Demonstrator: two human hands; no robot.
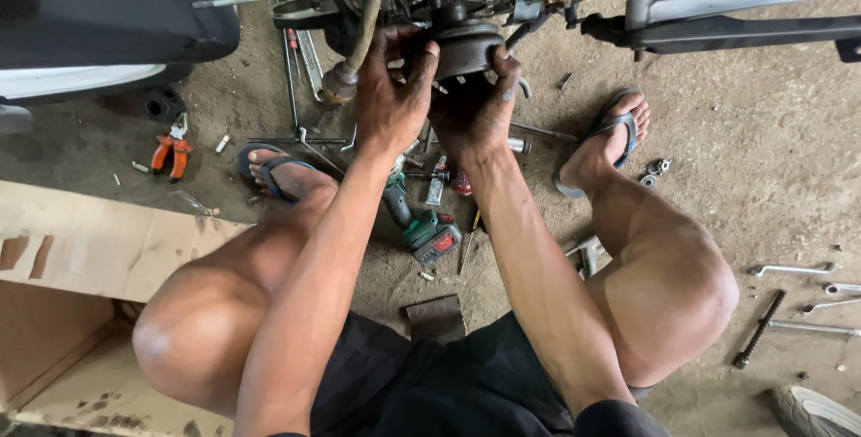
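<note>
Squatting on the dirt floor (762,159), both hands up under the motorbike engine. Left hand (392,87) and right hand (475,101) clamped on either side of a round dark cover (464,45), seemingly steadying it. Power drill (421,226), orange pliers (170,152), wrenches (794,268) lie scattered nearby; cardboard (81,240) at left.
</note>
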